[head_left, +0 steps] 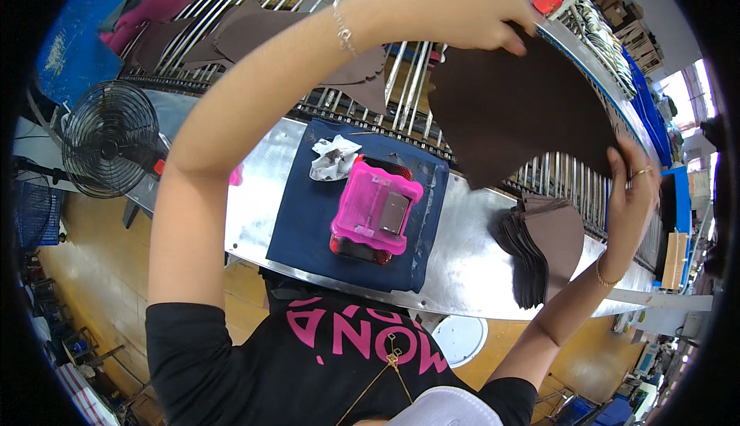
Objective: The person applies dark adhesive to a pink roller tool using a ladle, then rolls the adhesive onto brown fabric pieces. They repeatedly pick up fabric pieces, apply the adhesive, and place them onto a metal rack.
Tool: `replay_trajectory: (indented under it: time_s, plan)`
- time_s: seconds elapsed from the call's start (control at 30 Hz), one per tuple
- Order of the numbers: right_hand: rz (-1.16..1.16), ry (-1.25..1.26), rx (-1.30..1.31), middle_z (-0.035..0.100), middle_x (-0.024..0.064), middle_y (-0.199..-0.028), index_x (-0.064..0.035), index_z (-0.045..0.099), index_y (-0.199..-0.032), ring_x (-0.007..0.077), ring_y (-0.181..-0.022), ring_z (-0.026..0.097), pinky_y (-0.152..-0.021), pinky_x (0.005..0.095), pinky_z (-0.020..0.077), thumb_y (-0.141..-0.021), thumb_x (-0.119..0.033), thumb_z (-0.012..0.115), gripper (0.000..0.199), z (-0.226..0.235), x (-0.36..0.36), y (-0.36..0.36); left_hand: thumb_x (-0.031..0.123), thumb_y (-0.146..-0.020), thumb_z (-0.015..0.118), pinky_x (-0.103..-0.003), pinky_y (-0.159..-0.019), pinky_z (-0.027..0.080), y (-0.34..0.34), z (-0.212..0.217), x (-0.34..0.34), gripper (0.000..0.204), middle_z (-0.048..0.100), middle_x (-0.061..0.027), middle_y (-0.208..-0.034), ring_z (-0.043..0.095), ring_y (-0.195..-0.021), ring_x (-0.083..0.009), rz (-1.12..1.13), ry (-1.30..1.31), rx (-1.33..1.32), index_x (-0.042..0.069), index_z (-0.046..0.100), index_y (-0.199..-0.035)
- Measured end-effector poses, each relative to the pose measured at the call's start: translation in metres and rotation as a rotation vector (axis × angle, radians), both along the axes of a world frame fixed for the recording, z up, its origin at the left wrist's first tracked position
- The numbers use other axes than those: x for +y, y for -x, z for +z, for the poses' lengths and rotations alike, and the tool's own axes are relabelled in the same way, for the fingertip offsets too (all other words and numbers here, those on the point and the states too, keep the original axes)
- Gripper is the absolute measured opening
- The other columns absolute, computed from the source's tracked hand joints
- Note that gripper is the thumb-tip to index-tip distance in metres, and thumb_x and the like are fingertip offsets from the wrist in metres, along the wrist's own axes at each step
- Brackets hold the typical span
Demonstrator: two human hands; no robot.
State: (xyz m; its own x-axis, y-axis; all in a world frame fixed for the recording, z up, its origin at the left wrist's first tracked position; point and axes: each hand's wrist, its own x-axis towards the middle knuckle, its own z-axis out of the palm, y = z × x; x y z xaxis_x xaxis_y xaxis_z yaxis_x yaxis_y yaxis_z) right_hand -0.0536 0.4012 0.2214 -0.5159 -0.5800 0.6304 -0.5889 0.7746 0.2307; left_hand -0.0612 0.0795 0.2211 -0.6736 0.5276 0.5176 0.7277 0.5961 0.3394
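Observation:
A large dark brown cut piece of sheet material (pixel 524 102) hangs between my two hands over the rod conveyor (pixel 416 79). My left hand (pixel 478 10), reaching far across to the right, pinches its upper edge between thumb and fingers. At the piece's right corner, my right hand (pixel 634 176) grips with thumb and fingers closed. Below it on the metal table lies a fanned stack of similar brown pieces (pixel 559 233). More brown pieces (pixel 262 33) lie flat on the conveyor rods, some of them partly hidden behind my left forearm.
In front of me a pink plastic container (pixel 362 202) rests on a dark blue cloth (pixel 301 226), beside a crumpled white rag (pixel 334 158). A black fan (pixel 109 141) stands at the left. The metal table's (pixel 250 226) near edge runs before my body. A red block (pixel 547 0) sits at the conveyor's far side.

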Motion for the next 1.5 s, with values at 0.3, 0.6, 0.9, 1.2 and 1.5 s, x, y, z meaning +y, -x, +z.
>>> replay_trajectory:
  time_s: [0.3,0.6,0.9,1.2,1.5]
  plan:
    - [-0.285,0.417,-0.087,0.062,0.0111,-0.116,-0.0046,0.06,-0.116,0.0256,-0.11,0.056,-0.095,0.036,0.0408,-0.089,-0.02,0.062,0.031,-0.06,0.073,-0.006,0.012,-0.093,0.053,-0.023,-0.041,0.046,0.042,-0.2,-0.096,0.032,0.057,-0.0082,-0.088,0.058,-0.052,-0.0144,0.534,-1.35,-0.66,-0.002,0.046,-0.121]
    - [-0.97,0.275,-0.464,0.06,0.0209,-0.111,0.0011,0.057,-0.117,0.0355,-0.105,0.056,-0.091,0.0432,0.0435,-0.087,-0.034,0.061,0.046,-0.247,0.272,-0.038,0.0,-0.092,0.045,-0.028,-0.046,0.053,0.048,-0.335,-0.165,0.041,0.057,-0.0204,-0.103,0.067,-0.066,-0.026,0.717,-1.661,-0.72,-0.003,0.033,-0.131]
    - [-1.327,0.26,-0.495,0.061,0.0242,-0.106,0.005,0.057,-0.114,0.0392,-0.098,0.059,-0.083,0.0478,0.0476,-0.08,-0.041,0.069,0.059,-0.227,0.249,-0.053,0.037,-0.085,0.068,-0.025,-0.032,0.036,0.003,-0.303,-0.171,0.07,0.054,-0.0067,-0.065,0.052,-0.04,-0.0139,1.042,-1.067,-0.864,0.003,0.027,-0.13]
    - [-1.042,0.274,-0.692,0.064,0.0228,-0.094,0.0007,0.048,-0.125,0.03,-0.088,0.065,-0.06,0.0388,0.0546,-0.093,-0.016,0.052,0.036,-0.178,0.232,-0.071,0.033,-0.088,0.063,-0.022,-0.034,0.035,-0.1,-0.222,-0.14,0.043,0.053,-0.0034,-0.07,0.052,-0.041,-0.0103,0.745,-0.87,-0.925,0.005,0.05,-0.118]
    - [-0.071,1.195,-0.725,0.063,0.0087,-0.099,-0.0055,0.043,-0.128,0.0157,-0.06,0.065,-0.035,0.0175,0.0414,-0.096,-0.028,0.053,0.04,-0.08,0.052,-0.093,0.021,-0.086,0.066,-0.026,-0.072,0.054,-0.102,-0.148,-0.022,0.057,0.045,-0.0151,-0.13,0.058,-0.101,-0.0155,0.164,-0.746,-0.524,0.005,0.043,-0.135]
